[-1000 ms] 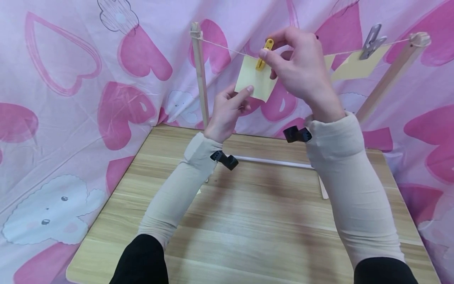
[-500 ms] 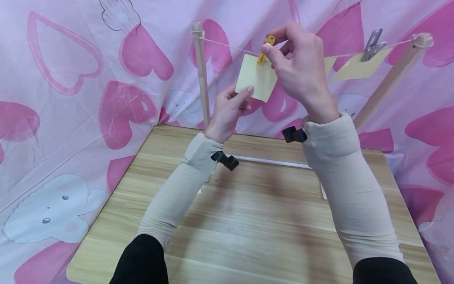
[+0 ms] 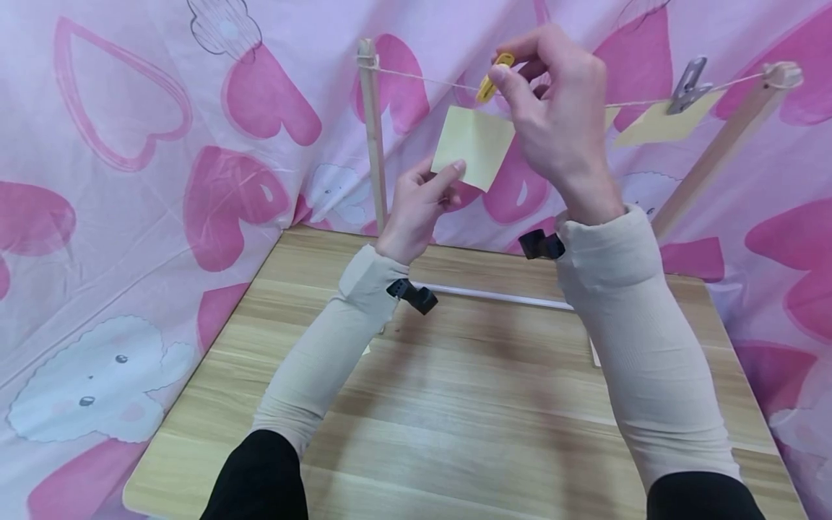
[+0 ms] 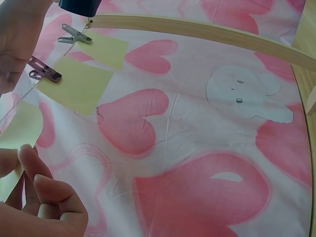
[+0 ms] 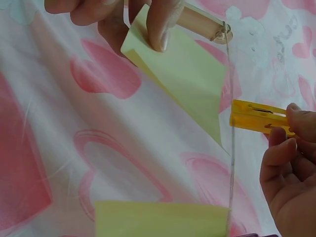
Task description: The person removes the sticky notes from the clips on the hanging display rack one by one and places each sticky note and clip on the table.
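The right hand (image 3: 565, 119) hides some of the string (image 3: 422, 77). A sleeve (image 3: 318, 361) covers part of a pale scrap (image 3: 367, 351). The right wrist view cuts off a low yellow paper (image 5: 160, 219). The yellow clip's (image 5: 249, 118) marks look too blurry to read.

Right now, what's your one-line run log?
left hand: pinches pale-yellow note | right hand: pinches yellow clip | clip: near string, not on note

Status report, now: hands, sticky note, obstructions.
Left hand pinching pale yellow sticky note. Right hand gripping yellow clothespin at string. Note apart from clothespin, not clipped. No obstruction visible.
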Demonstrator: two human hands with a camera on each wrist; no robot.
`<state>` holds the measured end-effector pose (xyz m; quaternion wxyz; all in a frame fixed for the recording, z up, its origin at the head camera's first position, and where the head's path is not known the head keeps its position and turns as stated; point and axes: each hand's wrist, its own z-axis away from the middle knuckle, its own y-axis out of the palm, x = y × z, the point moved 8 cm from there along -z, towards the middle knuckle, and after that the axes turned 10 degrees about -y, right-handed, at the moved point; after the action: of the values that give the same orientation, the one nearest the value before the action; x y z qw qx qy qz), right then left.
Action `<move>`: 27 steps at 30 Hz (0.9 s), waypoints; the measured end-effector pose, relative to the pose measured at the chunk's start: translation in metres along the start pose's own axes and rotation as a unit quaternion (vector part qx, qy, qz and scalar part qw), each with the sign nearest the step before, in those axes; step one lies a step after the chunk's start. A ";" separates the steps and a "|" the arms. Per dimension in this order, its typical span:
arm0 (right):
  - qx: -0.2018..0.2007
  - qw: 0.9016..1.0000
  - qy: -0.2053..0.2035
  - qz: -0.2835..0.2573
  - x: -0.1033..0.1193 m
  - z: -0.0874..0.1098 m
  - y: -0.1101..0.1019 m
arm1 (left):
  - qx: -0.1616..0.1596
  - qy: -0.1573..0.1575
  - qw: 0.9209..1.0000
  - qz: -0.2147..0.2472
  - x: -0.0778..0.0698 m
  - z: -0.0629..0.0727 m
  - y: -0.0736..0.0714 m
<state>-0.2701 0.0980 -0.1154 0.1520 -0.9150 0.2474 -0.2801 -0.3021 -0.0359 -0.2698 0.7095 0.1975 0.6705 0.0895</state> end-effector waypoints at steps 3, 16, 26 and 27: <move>-0.011 1.000 0.002 -0.002 0.001 0.000 -0.003 | 0.002 -0.001 1.000 -0.001 0.000 0.001 0.000; -0.051 0.997 0.016 -0.057 0.010 0.003 -0.013 | -0.003 -0.005 1.000 0.004 -0.002 0.004 -0.002; -0.105 0.990 -0.032 -0.091 0.004 0.013 -0.035 | 0.001 0.025 1.000 -0.019 -0.011 0.013 -0.005; -0.109 0.989 -0.034 -0.093 0.004 0.014 -0.037 | -0.001 0.029 0.999 -0.025 -0.012 0.014 -0.006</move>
<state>-0.2454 0.1285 -0.1099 0.0330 -0.9542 0.1848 -0.2330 -0.2897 -0.0483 -0.2610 0.6920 0.1775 0.6954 0.0784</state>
